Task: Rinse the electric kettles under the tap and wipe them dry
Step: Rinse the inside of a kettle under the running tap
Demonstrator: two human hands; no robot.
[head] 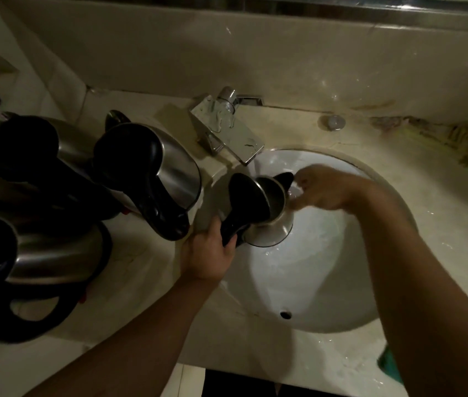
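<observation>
Now the left hand grips the black handle of a steel kettle and holds it over the white sink, tilted, with the spout toward the far side. The lid is open and stands up on the handle side. The right hand is at the mouth of the kettle, near the spout; it is blurred, and I cannot tell if its fingers grip something or only touch the rim. The kettle is just below the end of the tap, which stands on the counter behind the sink. If water is running, I cannot tell, but the counter looks wet in places.

Left of the sink, three more kettles stand on the counter: one just beside the sink, one behind it further left, and one nearer to the person. All have black handles and lids. At the right lower edge a piece of green cloth shows beside the right forearm.
</observation>
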